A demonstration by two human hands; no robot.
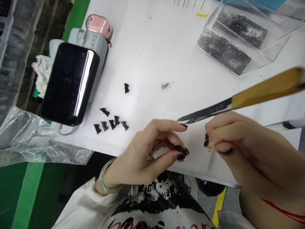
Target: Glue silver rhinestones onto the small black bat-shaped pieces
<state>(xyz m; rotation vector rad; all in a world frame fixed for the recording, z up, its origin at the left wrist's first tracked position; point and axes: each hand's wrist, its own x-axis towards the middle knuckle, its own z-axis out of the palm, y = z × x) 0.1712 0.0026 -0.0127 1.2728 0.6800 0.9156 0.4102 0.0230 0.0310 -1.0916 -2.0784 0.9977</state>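
Note:
My left hand (152,152) has its thumb and fingertips pinched together. Something small and dark may be between them, but the black nails make it hard to make out. The fingers of my right hand (240,140) are closed on a tiny pale yellow piece (212,148). Just above that hand is a pointed tool (214,108) with dark metal and a wooden handle, its tip close to my left index finger; whether my right hand grips it is hidden. Left of my hands lie several small black scalloped pieces (111,124), one (126,88) apart from them.
A small pile of glittering stones (166,85) lies mid-table. A clear acrylic box (276,57) with dark grains stands at the upper right, near a yellow strip (202,15). At the left are a black glossy device (69,82), a grey case (97,43), a pink case (101,25) and a plastic bag (47,143).

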